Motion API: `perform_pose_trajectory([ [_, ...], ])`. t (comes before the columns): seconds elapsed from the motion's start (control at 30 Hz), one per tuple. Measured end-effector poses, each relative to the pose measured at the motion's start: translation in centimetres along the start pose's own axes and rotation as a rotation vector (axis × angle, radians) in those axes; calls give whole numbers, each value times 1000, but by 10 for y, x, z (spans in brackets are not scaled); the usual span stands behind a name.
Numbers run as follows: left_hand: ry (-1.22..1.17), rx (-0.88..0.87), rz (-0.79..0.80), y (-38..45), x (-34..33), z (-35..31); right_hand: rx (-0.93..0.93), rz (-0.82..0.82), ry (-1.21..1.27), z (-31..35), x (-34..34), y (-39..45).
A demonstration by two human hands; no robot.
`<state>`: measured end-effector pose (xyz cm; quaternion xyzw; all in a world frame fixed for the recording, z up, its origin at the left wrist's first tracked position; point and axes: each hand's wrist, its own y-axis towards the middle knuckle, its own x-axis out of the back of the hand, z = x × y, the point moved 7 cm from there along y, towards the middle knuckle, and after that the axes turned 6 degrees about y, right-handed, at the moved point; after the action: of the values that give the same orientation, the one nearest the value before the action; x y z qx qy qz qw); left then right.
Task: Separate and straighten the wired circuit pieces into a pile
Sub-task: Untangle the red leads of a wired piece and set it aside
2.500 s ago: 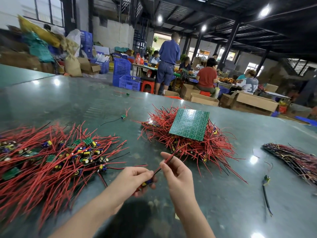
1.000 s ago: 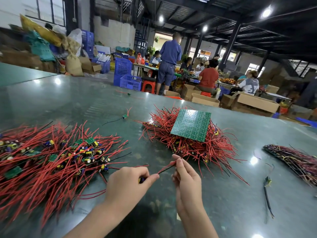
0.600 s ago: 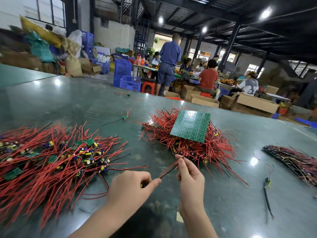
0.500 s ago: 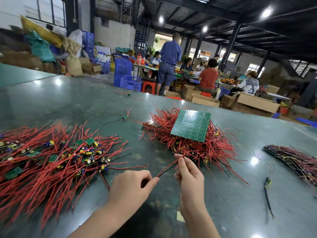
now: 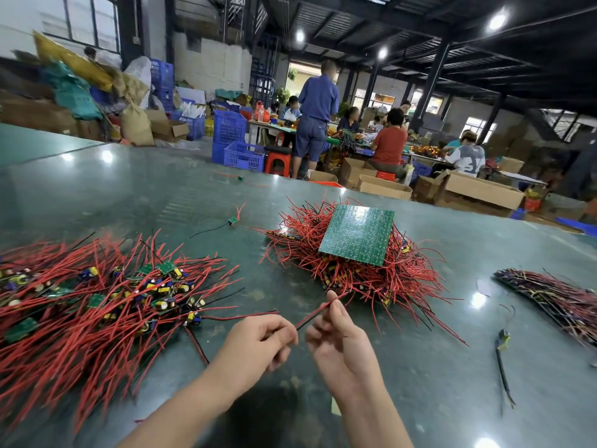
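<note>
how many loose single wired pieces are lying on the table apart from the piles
3: one near the table's far edge, one between the left and middle piles, one at right in front of the dark bundle. Others may hide among the piles.

Dark green, glossy stone-like bench (image 5: 420,383) with white light reflections. Left heap of wired circuit pieces (image 5: 97,305): bright red leads, a few black ones, small green boards, blue, yellow and copper-coloured components. Centre heap of wired circuit pieces (image 5: 355,282): red and black leads, yellow specks. Square green circuit panel (image 5: 357,234) on it: fine grid pattern of paler green traces. Right bundle of wires (image 5: 555,299): dark purple and red, mixed with yellow. Single wire pair (image 5: 315,313) between the hands: one red strand, one black. Stray piece (image 5: 232,220): green board, red and black leads. Background: blue plastic crates (image 5: 237,147), red stool (image 5: 277,163), brown cardboard boxes (image 5: 478,189).
</note>
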<state>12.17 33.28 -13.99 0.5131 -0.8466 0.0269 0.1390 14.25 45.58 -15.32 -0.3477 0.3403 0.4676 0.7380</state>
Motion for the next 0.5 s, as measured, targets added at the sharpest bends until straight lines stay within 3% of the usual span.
perform_pose_trajectory([
  [0.13, 99, 9, -35, 2, 4, 5, 236, -78, -552, 23, 6, -6],
  [0.23, 317, -78, -103, 1, 8, 0, 396, -58, -726, 35, 0, -11],
  [0.33, 508, -153, -149, -1, 11, -6, 454, -50, -764, 40, -3, -13],
  [0.4, 511, -164, -132, -2, 12, -8, 443, -80, -751, 43, -1, -12],
  [0.5, 139, -47, -3, 0, 5, -3, 215, -46, -365, 29, 5, -3],
])
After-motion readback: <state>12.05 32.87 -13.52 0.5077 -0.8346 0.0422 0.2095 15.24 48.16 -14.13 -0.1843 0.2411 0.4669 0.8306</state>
